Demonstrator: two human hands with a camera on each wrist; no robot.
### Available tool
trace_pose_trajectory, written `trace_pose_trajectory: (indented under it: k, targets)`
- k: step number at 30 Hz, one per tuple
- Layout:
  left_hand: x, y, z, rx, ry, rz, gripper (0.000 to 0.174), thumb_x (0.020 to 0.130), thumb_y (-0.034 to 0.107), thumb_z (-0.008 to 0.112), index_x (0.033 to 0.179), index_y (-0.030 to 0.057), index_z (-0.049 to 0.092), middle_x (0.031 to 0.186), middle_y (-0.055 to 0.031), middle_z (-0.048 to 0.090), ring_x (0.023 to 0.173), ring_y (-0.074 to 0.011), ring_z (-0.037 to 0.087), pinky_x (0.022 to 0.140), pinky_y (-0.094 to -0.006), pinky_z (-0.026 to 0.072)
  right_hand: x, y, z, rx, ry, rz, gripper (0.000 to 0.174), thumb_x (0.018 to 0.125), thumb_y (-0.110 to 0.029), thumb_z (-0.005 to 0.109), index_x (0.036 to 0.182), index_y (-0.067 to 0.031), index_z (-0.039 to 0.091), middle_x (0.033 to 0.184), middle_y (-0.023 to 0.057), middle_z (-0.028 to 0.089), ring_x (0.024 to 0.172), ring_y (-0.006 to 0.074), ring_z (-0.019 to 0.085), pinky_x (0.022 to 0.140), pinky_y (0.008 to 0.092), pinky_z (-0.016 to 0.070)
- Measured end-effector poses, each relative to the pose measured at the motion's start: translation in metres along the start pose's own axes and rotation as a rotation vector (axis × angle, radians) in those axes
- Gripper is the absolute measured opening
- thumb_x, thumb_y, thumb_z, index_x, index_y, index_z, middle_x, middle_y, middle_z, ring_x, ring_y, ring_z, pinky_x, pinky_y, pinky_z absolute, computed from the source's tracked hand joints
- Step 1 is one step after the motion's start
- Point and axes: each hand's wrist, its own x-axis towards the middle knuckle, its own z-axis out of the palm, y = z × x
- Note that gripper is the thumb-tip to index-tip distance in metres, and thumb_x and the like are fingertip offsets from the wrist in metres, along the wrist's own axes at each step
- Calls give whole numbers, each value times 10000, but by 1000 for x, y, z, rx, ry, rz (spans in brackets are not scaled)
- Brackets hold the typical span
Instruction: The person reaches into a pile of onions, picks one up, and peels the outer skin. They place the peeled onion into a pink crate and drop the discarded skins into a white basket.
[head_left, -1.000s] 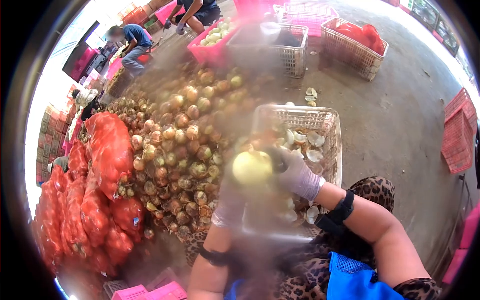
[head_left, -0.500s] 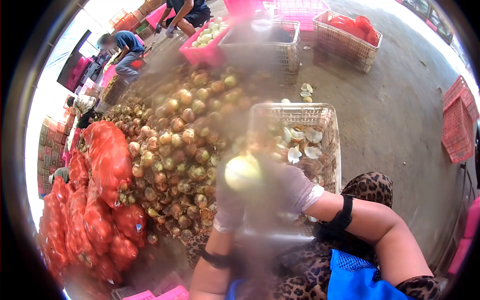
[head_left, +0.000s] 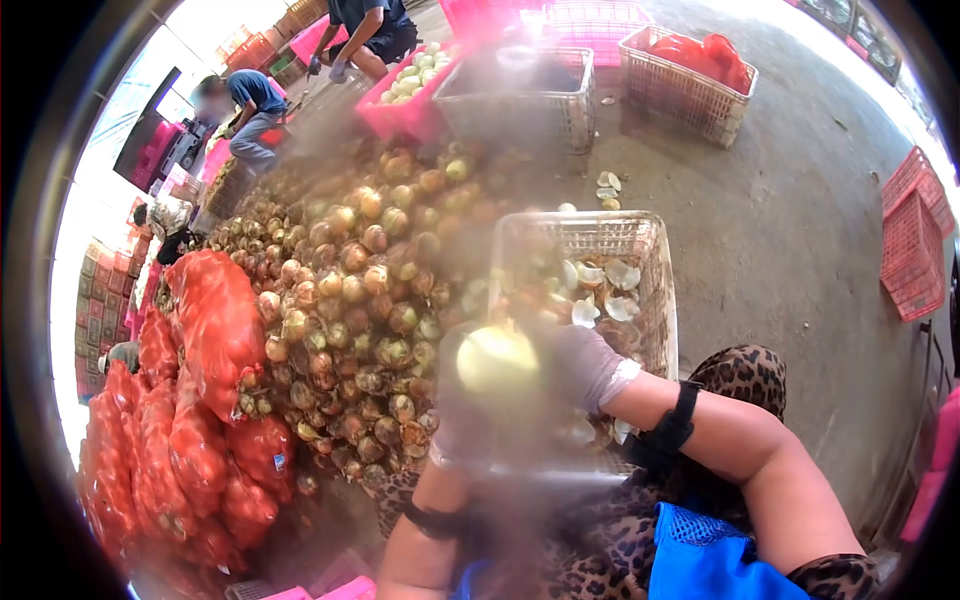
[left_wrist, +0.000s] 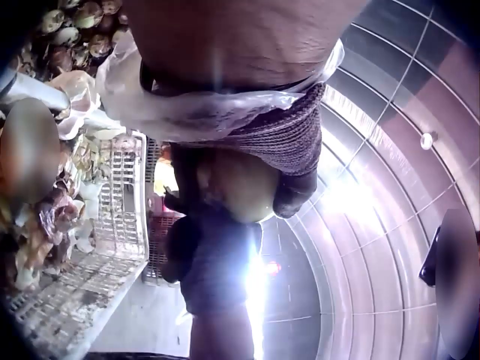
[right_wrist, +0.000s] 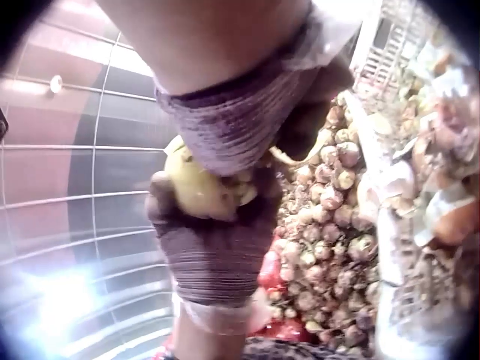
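A pale, mostly peeled onion (head_left: 497,358) sits between two gloved hands over a white plastic crate (head_left: 667,300). The left hand (right_wrist: 214,259) cups it from beneath, fingers curled round its side. Against the other side lie the bent fingers of the right hand (head_left: 595,370), with a thin strip of onion skin (right_wrist: 301,159) beside them in the right wrist view. Both gloves are knitted with dark palms, over clear plastic cuffs. Onion skins (head_left: 622,290) lie inside the crate. A blur in the head view covers part of the left hand; the right fingertips are largely hidden.
A large heap of unpeeled onions (head_left: 375,300) spreads to the left, beside stuffed red net sacks (head_left: 215,320). Farther off stand a pink crate of peeled onions (head_left: 400,118), a grey crate (head_left: 520,105) and a crate with red netting (head_left: 690,95). Two people work at the back left.
The right hand has turned and closed in on the onion, so the dark patch by its fingers no longer shows. The onion shifted left and lower, then slightly back right.
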Motion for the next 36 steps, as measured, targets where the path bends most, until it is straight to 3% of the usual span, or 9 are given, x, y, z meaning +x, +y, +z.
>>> trace_pose_trajectory:
  k: [6, 9, 11, 13, 16, 19, 30, 32, 36]
  targets:
    - [0, 1, -10, 312, 75, 378, 972, 560, 302, 932, 1329, 82, 379, 1171, -80, 543, 1060, -237, 589, 890, -379, 561, -14, 54, 12, 112, -589, 433, 483, 814, -329, 617, 1210, -56, 571, 895, 175, 630, 790, 305, 628, 729, 392, 524]
    - [7, 17, -14, -28, -38, 242, 1046, 557, 361, 926, 1384, 93, 345, 1225, -68, 531, 1088, -222, 574, 905, -365, 549, -10, 47, -9, 510, -772, 856, 497, 875, -408, 576, 1282, -123, 552, 1000, 130, 628, 843, 257, 615, 797, 394, 514]
    - [9, 9, -15, 94, -65, 289, 1105, 559, 374, 922, 1431, 104, 300, 1280, -84, 506, 1131, -227, 550, 941, -367, 523, -11, 15, -8, 456, -335, 211, 376, 838, -216, 579, 1163, -27, 566, 897, 140, 627, 736, 277, 628, 679, 367, 530]
    - [12, 2, -10, 211, -71, 334, 1138, 569, 373, 919, 1464, 115, 265, 1330, -102, 480, 1164, -237, 531, 969, -372, 501, -3, -17, -14, 463, -29, 5, 351, 813, -110, 577, 1141, 16, 554, 849, 162, 626, 692, 304, 634, 630, 372, 534]
    - [11, 8, 1, 167, -111, 184, 960, 743, 414, 799, 1481, 126, 257, 1410, -133, 412, 1186, -270, 527, 988, -384, 485, 3, -23, -37, 494, -56, 239, 334, 759, -126, 615, 1064, 10, 602, 900, 141, 597, 831, 291, 586, 768, 363, 478]
    - [11, 6, -8, 294, 41, 94, 756, 858, 480, 629, 1440, 101, 330, 1344, -155, 462, 1135, -298, 562, 828, -406, 571, 1, -13, -31, 163, -45, 84, 267, 739, -160, 623, 950, 0, 659, 943, 125, 582, 899, 278, 566, 801, 344, 458]
    - [10, 22, 4, -546, 222, -168, 652, 791, 383, 666, 1286, 9, 465, 1192, -172, 562, 914, -252, 646, 621, -348, 619, 5, -25, -47, 321, -505, 287, 324, 857, -88, 506, 1178, -66, 472, 1031, 60, 562, 928, 255, 561, 823, 338, 464]
    - [9, 37, 8, -695, 172, -128, 607, 829, 394, 630, 1259, -11, 487, 1142, -168, 594, 860, -250, 654, 600, -347, 610, -20, 22, 20, -404, -421, -322, 290, 866, -72, 489, 1156, -71, 478, 1047, 39, 554, 953, 248, 542, 886, 359, 444]
    - [10, 39, -7, -760, 218, -113, 535, 873, 413, 599, 1230, 19, 532, 1053, -163, 642, 793, -259, 656, 593, -345, 593, -10, 0, -4, -454, -200, -386, 372, 845, -129, 542, 1214, -79, 544, 1085, 114, 605, 1048, 224, 559, 637, 363, 526]
